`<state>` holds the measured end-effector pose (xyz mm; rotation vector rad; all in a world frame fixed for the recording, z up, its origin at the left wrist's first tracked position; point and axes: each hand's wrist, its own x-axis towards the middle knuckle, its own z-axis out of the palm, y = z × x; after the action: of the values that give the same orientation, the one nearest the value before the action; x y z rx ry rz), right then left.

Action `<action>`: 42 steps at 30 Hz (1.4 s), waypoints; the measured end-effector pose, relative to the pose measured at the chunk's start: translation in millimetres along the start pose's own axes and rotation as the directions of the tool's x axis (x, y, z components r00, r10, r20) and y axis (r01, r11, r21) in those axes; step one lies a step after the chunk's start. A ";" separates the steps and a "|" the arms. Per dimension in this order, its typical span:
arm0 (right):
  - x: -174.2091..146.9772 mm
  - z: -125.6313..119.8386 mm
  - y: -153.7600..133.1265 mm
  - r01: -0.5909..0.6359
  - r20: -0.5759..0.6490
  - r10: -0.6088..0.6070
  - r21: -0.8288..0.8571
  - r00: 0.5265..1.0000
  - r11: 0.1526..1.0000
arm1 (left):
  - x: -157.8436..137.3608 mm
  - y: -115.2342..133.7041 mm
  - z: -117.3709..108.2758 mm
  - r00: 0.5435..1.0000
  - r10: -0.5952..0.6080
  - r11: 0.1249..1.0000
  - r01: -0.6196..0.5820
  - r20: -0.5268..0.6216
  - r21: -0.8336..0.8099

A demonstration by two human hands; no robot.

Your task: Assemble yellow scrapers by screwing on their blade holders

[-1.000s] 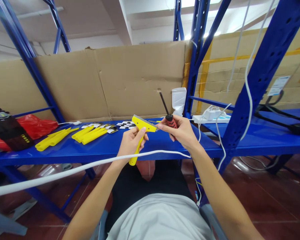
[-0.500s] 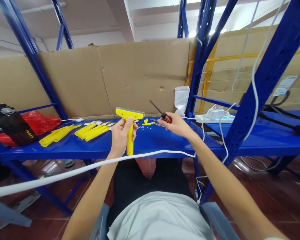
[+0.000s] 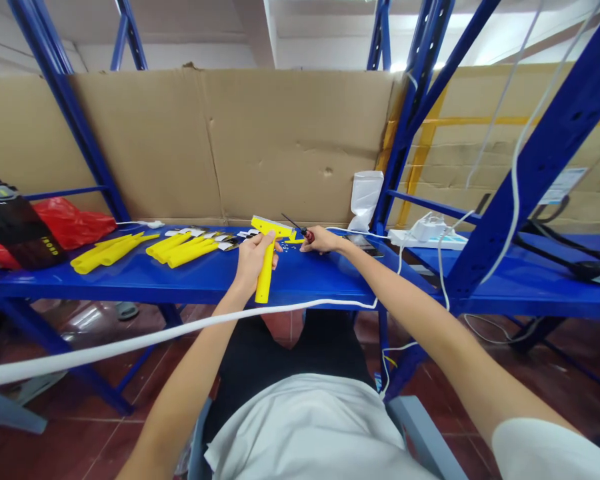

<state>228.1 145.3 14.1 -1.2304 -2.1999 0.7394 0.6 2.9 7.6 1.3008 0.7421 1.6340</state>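
My left hand [image 3: 251,259] is closed around the handle of a yellow scraper [image 3: 264,275], its wide head with a clear edge tilted up. In my right hand [image 3: 325,239] is a screwdriver [image 3: 308,235] with a red and black handle, its thin shaft pointing up and left. The right fingertips are lowered to the blue shelf, pinched close beside scattered small pale bits [image 3: 285,247], too small to name. Small yellow pieces [image 3: 295,239] lie just left of those fingertips, partly behind the scraper head.
Yellow handles [image 3: 107,253] and more scrapers [image 3: 183,251] lie to the left on the blue shelf [image 3: 220,277]. A dark bottle [image 3: 17,230] and red bag [image 3: 75,222] stand farther left. A power strip [image 3: 430,239] sits right. A white cable [image 3: 180,333] crosses in front.
My right hand has moved left and down to the shelf with the screwdriver, nearer the scraper. The scraper has shifted slightly right in the picture, and the view has tilted a little.
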 end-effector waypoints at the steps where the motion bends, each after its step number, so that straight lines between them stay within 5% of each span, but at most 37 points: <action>1: -0.4 0.5 2.3 0.006 -0.001 -0.006 0.011 1.000 1.000 | -0.6 0.7 0.4 1.000 0.001 1.000 -0.001 0.001 0.003; 12: 7.2 16.4 0.9 0.135 -0.069 -0.132 0.037 0.989 0.990 | -2.9 0.9 4.2 0.997 0.020 0.997 -0.025 0.078 0.066; 28: 11.6 16.8 -2.7 0.123 -0.164 -0.122 0.001 0.979 0.992 | -2.6 0.6 6.6 0.999 -0.005 0.997 0.002 0.049 0.074; 37: -8.0 2.0 -34.5 0.293 -0.363 -0.172 0.311 0.916 0.904 | -4.4 1.8 7.5 0.999 -0.036 0.987 0.035 0.001 0.156; 42: -26.3 6.1 -59.6 0.353 -0.300 -0.231 0.460 0.925 0.815 | -5.5 2.7 7.3 0.994 -0.103 0.976 0.110 -0.048 0.187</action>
<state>200.7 94.7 45.3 -0.6496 -1.7805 0.9154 7.1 -3.7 9.6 1.3409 0.9935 1.5346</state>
